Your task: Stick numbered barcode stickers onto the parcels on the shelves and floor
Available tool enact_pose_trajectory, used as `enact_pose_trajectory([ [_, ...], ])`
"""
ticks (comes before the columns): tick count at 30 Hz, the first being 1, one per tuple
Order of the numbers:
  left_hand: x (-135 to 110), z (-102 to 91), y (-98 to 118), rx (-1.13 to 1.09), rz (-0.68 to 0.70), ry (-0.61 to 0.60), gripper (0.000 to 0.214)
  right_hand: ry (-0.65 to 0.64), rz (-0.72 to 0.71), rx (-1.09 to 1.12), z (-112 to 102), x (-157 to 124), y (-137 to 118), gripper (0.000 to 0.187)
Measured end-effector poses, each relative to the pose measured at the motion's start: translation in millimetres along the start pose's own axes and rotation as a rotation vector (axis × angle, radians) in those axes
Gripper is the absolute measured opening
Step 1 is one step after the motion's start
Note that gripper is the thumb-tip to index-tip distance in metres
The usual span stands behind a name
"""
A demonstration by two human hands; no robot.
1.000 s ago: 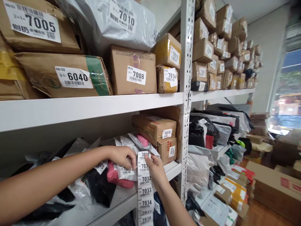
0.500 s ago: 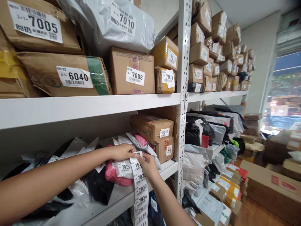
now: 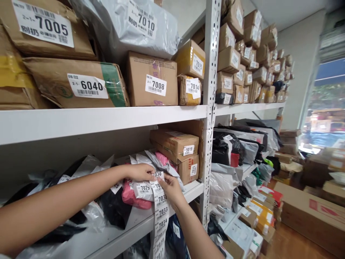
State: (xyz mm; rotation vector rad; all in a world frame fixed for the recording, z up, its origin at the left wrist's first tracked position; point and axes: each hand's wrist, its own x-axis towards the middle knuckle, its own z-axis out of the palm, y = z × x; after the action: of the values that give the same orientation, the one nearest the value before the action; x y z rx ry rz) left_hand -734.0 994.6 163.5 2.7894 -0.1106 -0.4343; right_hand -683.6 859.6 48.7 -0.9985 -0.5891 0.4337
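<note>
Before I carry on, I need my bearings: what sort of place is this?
Likely a parcel storage or pickup room: numbered boxes stand on a white shelf, plastic bags lie below it, and a strip of numbered labels hangs in front.

A long strip of white paper labels [image 3: 161,212] hangs nearly upright in front of the shelf edge [image 3: 134,230], gently curved, its lower end out of view. Black numbers and barcodes repeat down it: 7030 uppermost, one partly covered, then 7032, 7033, 7034.
</note>
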Motion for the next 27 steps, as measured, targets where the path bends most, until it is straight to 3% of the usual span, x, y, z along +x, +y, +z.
enact_pose_trajectory([
  [4, 3, -0.3, -1, 0.000, -0.040, 0.009, 0.035, -0.035, 0.063, 0.103, 2, 1, -2, 0.037],
  [7, 3, 3.2, 2, 0.115, -0.096, 0.091, 0.031, -0.024, 0.107, 0.057, 1, 3, 1, 0.037],
  [13, 0, 23.7, 15, 0.402, -0.148, 0.262, 0.028, 0.210, 0.065, -0.117, 2, 2, 13, 0.055],
  [18, 3, 31.7, 18, 0.505, -0.163, 0.272, 0.033, 0.078, 0.156, 0.026, 1, -11, 10, 0.046],
  [22, 4, 33.3, 19, 0.532, -0.190, 0.287, 0.030, 0.251, 0.115, -0.031, -1, -24, 3, 0.055],
  [24, 2, 34.3, 21, 0.529, -0.214, 0.298, 0.029, 0.275, 0.102, -0.023, -6, -37, -1, 0.060],
  [27, 1, 31.8, 24, 0.555, -0.197, 0.463, 0.056, 0.177, 0.151, 0.021, -22, -60, -8, 0.053],
])
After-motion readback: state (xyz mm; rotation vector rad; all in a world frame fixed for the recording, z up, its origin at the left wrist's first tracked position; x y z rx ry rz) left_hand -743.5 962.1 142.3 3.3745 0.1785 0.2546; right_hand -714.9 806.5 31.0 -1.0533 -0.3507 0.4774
